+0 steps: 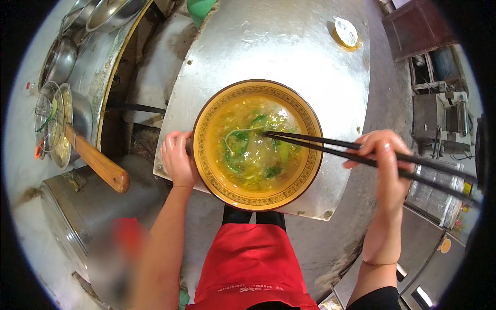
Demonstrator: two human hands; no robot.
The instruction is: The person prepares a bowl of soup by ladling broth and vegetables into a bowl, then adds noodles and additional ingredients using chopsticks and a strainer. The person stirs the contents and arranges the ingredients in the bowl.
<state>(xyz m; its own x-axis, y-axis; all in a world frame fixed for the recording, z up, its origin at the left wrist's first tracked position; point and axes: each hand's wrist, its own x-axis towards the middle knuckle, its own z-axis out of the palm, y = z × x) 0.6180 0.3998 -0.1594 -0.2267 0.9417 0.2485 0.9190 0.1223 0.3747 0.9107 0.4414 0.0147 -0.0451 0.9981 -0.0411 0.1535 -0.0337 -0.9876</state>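
A large yellow-brown bowl (200, 155) with a patterned band sits at the near edge of a metal-topped table. In it is a cloudy yellowish soup (254, 155) with green leaves and a pale strand. My left hand (177, 157) rests against the bowl's left side, its thumb hidden by the rim. My right hand (387, 159) grips a pair of long black chopsticks (329, 145), out past the bowl's right side. Their tips meet the leaves near the middle of the soup. The chopsticks' rear ends are blurred.
The metal tabletop (240, 50) carries a small white dish (346, 33) at the far right. Leftward, a wire strainer with a wooden handle (97, 159) lies over a metal pot (81, 120), near several metal basins (62, 60). A large metal drum (104, 197) stands below. Another person's blurred form (116, 259) is lower left.
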